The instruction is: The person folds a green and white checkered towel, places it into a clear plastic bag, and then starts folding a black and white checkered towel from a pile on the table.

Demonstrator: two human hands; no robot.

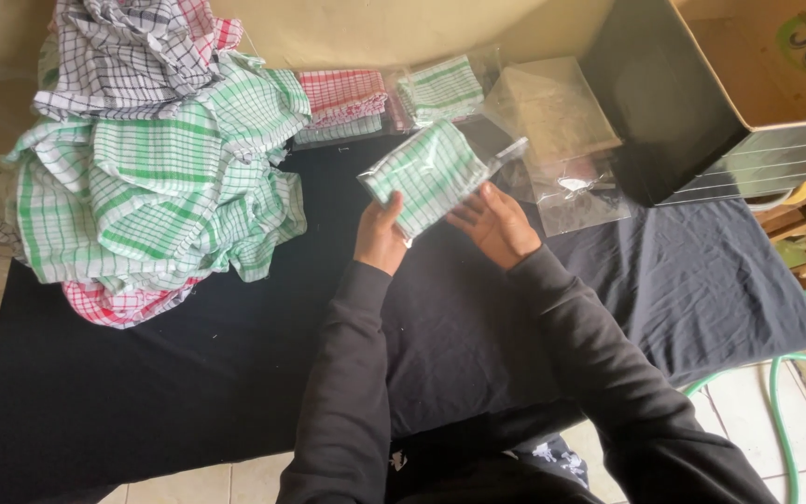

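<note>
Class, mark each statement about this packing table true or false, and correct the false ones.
1. Both hands hold a folded green-checked cloth in a clear plastic bag. True: the left hand and the right hand grip it.
2. The table cover is white. False: the black cloth table cover is dark.
3. A heap of loose checked cloths lies left of the hands. True.
4. The open cardboard box stands at the left. False: it stands at the upper right.
</note>
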